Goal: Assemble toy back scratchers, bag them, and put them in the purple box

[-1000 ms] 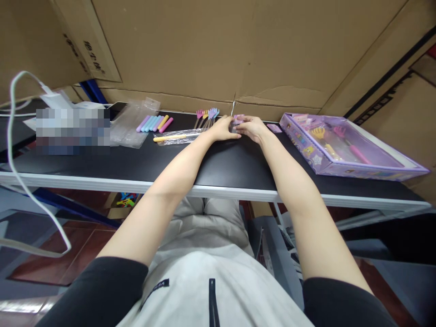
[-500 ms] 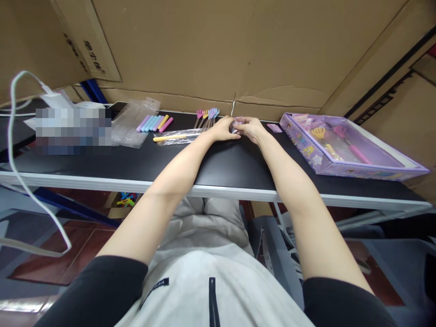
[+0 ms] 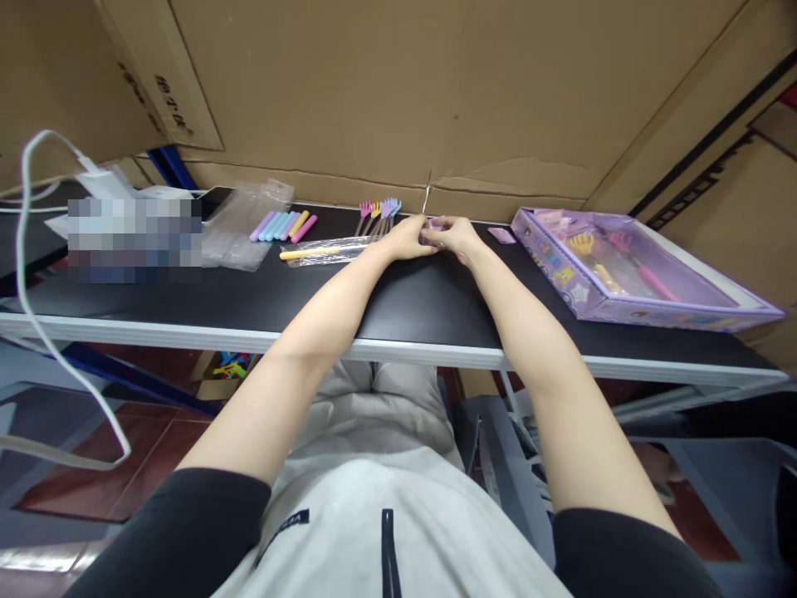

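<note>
My left hand and my right hand meet over the back middle of the black table, fingers bent inward and closed. Between their fingertips is a small purplish piece, mostly covered, so its kind is unclear. Left of my left hand lies a clear plastic sleeve with a yellow-handled stick in it. Behind it rest several small claw-shaped back scratcher heads on metal rods. A small pink-purple card lies to the right of my right hand.
Several pastel handles lie at left beside clear plastic bags. A purple display box with back scratchers inside stands at right. A white cable loops at far left. Cardboard walls the back.
My right fingers have shifted slightly around the small purplish piece, which shows less now. Everything else on the table looks the same.
</note>
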`<state>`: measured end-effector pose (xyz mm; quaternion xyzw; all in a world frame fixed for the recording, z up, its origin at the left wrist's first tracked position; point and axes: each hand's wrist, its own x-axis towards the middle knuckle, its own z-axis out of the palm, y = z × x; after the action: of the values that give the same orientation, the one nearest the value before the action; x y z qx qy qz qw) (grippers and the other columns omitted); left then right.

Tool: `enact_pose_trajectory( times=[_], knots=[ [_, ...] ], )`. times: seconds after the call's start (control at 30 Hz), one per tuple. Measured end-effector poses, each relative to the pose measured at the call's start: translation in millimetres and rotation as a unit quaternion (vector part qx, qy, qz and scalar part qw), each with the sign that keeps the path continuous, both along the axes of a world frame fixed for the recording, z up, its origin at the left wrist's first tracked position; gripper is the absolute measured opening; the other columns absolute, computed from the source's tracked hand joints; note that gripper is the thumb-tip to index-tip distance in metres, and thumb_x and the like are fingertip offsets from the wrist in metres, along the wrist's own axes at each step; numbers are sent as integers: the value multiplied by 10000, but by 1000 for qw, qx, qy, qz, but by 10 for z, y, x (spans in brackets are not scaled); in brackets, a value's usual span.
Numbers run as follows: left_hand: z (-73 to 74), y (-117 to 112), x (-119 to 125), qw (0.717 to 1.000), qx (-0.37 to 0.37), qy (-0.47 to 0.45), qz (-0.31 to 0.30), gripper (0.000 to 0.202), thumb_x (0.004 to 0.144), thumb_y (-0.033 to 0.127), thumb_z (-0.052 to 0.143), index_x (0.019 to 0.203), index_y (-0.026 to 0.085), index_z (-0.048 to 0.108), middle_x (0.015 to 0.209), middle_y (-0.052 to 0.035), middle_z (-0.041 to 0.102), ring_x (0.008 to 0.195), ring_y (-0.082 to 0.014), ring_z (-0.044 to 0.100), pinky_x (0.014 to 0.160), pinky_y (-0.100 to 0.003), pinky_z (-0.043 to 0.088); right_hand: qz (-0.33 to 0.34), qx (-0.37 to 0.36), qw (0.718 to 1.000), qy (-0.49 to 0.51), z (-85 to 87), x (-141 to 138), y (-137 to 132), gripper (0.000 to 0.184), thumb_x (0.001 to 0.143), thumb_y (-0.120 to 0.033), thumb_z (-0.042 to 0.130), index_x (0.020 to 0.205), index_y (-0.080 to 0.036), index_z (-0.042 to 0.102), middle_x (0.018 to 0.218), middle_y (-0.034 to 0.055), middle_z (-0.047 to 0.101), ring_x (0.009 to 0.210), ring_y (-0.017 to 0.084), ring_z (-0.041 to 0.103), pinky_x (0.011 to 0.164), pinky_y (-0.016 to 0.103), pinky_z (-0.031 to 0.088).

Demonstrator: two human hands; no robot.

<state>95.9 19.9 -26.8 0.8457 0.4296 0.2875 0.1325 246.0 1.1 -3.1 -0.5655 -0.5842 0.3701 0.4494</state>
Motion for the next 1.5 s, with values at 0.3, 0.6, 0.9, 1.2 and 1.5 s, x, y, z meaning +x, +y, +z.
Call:
enact_pose_trajectory(
  times=[0.3,0.6,0.9,1.2,1.5],
  knots=[
    [-15,72,-51,999,2,12,44,422,816,299,800,1171,156,622,1276,-181,708,1260,-374,661,1112,-482,519,-27,111,993,5,95,291,271,414,840,-487,898,1044,-183,704,957,60,725,846,184,726,693,264,588],
    [-3,91,-92,998,-2,0,55,413,790,328,826,1114,164,628,1199,-175,702,1243,-389,652,1111,-479,513,28,79,996,20,418,308,19,296,868,-194,856,1105,-166,680,907,45,729,775,155,716,728,266,561],
    [4,84,-108,998,-9,-6,55,487,782,342,825,1186,151,632,1235,-184,716,1222,-393,668,1097,-510,526,26,42,998,-34,363,303,-33,379,761,-132,922,711,-184,550,679,-7,626,734,149,660,705,262,564],
    [9,67,-109,998,-13,-19,52,502,786,325,823,1206,135,625,1283,-185,694,1256,-385,652,1106,-477,510,38,-18,999,-10,264,209,-50,420,779,-8,881,714,-191,508,664,8,652,667,154,699,753,324,629],
    [30,34,-105,998,-17,-19,61,514,779,343,830,1205,145,622,1271,-184,697,1221,-385,663,1090,-490,518,64,5,997,-31,299,319,-49,393,723,26,908,694,-163,564,669,5,655,657,128,678,757,308,650]
  ],
)
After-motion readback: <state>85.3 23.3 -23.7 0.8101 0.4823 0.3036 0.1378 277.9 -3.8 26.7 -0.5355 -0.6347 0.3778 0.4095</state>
